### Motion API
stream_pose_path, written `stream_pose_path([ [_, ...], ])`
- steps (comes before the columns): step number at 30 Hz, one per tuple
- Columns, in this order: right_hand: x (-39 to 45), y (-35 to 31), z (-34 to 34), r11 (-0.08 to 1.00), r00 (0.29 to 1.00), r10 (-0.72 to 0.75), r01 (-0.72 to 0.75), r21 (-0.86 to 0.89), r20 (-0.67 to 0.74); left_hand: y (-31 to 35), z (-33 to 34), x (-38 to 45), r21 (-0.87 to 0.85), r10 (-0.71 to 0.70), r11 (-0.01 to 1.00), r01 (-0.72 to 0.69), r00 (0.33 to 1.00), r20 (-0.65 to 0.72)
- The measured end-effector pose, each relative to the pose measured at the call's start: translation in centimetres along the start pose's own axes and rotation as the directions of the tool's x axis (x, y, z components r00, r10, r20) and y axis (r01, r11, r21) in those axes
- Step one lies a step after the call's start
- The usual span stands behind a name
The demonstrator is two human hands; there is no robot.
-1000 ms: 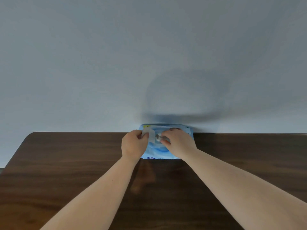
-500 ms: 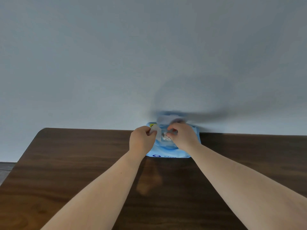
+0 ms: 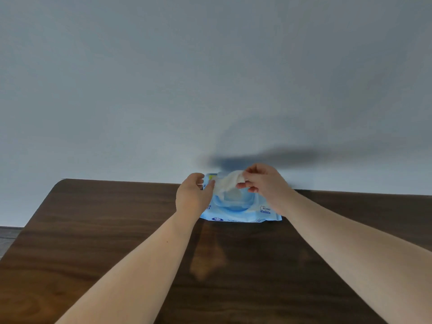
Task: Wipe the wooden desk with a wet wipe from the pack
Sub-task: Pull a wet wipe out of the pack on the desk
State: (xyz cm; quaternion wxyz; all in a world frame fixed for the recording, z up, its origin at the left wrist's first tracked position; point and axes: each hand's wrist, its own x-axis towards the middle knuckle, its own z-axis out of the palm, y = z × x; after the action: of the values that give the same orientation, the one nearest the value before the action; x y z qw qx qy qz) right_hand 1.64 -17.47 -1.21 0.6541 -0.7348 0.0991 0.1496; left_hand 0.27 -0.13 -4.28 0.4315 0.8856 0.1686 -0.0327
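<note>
A blue pack (image 3: pixel 240 210) of wet wipes lies at the far edge of the dark wooden surface (image 3: pixel 117 242), up against the pale wall (image 3: pixel 210 78). The person's right hand (image 3: pixel 264 185) pinches a white wipe (image 3: pixel 228 182) between thumb and fingertips and holds it raised above the pack's opening; the wipe's lower end seems to run down into the opening, so it appears only partly drawn out. The left hand (image 3: pixel 194 195) rests at the pack's left end with its fingers loosely curled and its grip holding nothing that can be made out; whether it presses on the pack or only touches it cannot be told from this view.

The step in hand looks like pulling one wipe free. To do it well, the left hand would best bear down on the pack so it does not lift or slide toward the person as the wipe comes away. The right hand's pull should go up and slightly toward the person, steadily, so that the sheet separates from the next one rather than dragging a chain of wipes out. A pinch close to the wipe's edge, as now, leaves most of the sheet free to unfold. Once the wipe is clear, closing the flap keeps the rest moist. The surface shows no wet streaks, so the wiping itself seems not yet begun.
</note>
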Motion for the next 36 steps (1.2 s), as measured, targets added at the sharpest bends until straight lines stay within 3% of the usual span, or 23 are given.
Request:
stream_pose_path([
  [2,-0.9,-1.0,-1.2,0.990,0.999,0.032,-0.038,0.135,0.043,1.0,-0.8,-0.5,-0.176,-0.058,0.983,0.059,0.998,0.011],
  [4,-1.4,-1.6,-1.9,0.986,0.998,0.031,-0.041,0.164,0.060,2.2,-1.6,-1.0,-0.432,-0.175,0.866,0.252,0.962,0.210],
  [7,-2.6,-2.2,-1.5,1.000,0.996,-0.021,0.023,-0.017,0.082,3.1,-2.8,-2.0,-0.618,-0.204,0.594,0.515,0.840,0.503],
  [10,-3.7,-2.7,-0.6,0.979,0.986,-0.107,0.127,-0.158,0.131,2.9,-3.6,-3.2,-0.698,-0.139,0.496,0.516,0.841,0.523],
  [13,-4.5,-3.2,0.4,0.997,0.994,-0.035,0.042,-0.064,0.105,2.7,-4.5,-4.2,-0.721,-0.086,0.573,0.389,0.904,0.420],
  [17,-5.0,-3.2,2.0,0.921,0.990,-0.136,0.116,-0.372,-0.026,2.0,-6.0,-4.7,-0.688,-0.050,0.688,0.231,0.961,0.272],
  [23,-6.7,-3.6,5.8,0.904,0.983,-0.068,0.133,-0.405,0.170,0.8,-8.4,-5.8,-0.679,-0.016,0.716,0.165,0.975,0.221],
  [26,-7.0,-3.2,7.5,0.893,0.981,-0.078,0.147,-0.425,0.175,-0.3,-9.3,-6.4,-0.658,0.000,0.738,0.150,0.975,0.223],
  [30,-7.4,-3.1,9.9,0.940,0.980,-0.026,0.091,-0.328,0.196,-2.1,-11.3,-6.9,-0.654,0.009,0.742,0.146,0.974,0.227],
  [36,-7.2,-2.9,14.2,0.989,0.997,-0.014,0.002,-0.148,-0.078,-6.1,-13.6,-7.0,-0.585,-0.129,0.790,0.185,0.982,0.136],
])
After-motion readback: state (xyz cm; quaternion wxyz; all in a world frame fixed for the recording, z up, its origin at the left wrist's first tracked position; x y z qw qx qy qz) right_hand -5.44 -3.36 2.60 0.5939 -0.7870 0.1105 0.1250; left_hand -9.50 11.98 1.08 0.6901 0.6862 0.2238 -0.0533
